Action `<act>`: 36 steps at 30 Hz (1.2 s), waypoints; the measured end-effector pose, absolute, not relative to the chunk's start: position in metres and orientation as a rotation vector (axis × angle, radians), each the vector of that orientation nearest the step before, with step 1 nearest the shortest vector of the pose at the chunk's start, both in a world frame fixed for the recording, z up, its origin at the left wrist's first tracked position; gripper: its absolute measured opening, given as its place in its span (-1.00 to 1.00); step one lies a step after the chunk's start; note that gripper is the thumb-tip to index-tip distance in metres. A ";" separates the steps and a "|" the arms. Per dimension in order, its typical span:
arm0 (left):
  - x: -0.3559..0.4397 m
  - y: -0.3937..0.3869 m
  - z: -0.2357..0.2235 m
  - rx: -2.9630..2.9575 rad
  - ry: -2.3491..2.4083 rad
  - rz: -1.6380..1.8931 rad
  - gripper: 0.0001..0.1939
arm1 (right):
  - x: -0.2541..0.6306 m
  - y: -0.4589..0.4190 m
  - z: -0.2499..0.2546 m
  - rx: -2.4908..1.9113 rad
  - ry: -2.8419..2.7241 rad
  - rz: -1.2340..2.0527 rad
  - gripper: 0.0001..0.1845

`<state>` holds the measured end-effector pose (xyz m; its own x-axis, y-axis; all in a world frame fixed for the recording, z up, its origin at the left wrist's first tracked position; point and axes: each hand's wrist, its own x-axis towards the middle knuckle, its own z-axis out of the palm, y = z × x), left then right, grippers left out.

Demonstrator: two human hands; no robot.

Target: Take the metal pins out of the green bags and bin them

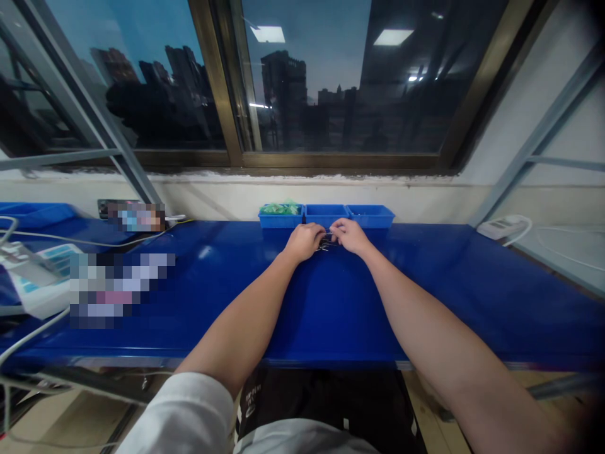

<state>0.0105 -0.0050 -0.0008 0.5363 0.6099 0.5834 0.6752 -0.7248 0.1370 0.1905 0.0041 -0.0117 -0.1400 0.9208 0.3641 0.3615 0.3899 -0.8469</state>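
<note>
Both forearms stretch out over the blue table. Far along it, the left hand and right hand meet, fingers curled around a small dark metal piece, mostly hidden and too tiny to identify. Just beyond stand three blue bins.

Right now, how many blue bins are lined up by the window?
3, side by side at the table's far edge: left bin with green things, middle bin behind the hands, right bin.
</note>
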 end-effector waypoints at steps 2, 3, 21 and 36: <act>0.011 -0.006 0.000 -2.636 -1.167 -0.924 -0.77 | 0.189 0.002 -0.010 -1.122 -1.666 0.778 -0.77; 0.011 -0.006 0.000 -2.626 -1.192 -0.910 -0.76 | 0.188 0.001 -0.009 -1.106 -1.640 0.804 -0.76; 0.006 -0.004 -0.004 -2.446 -1.573 -0.813 -0.60 | 0.216 0.012 -0.007 -1.197 -1.241 0.447 -0.79; 0.005 -0.006 -0.007 -2.614 -1.659 -0.667 -0.41 | 0.222 0.011 -0.007 -1.741 -1.381 0.296 -0.17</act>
<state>0.0051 -0.0063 -0.0068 0.3628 0.8698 0.3345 0.8592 -0.4512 0.2414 0.2221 0.0107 -0.0075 0.3561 0.8792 0.3166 0.6727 -0.0060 -0.7399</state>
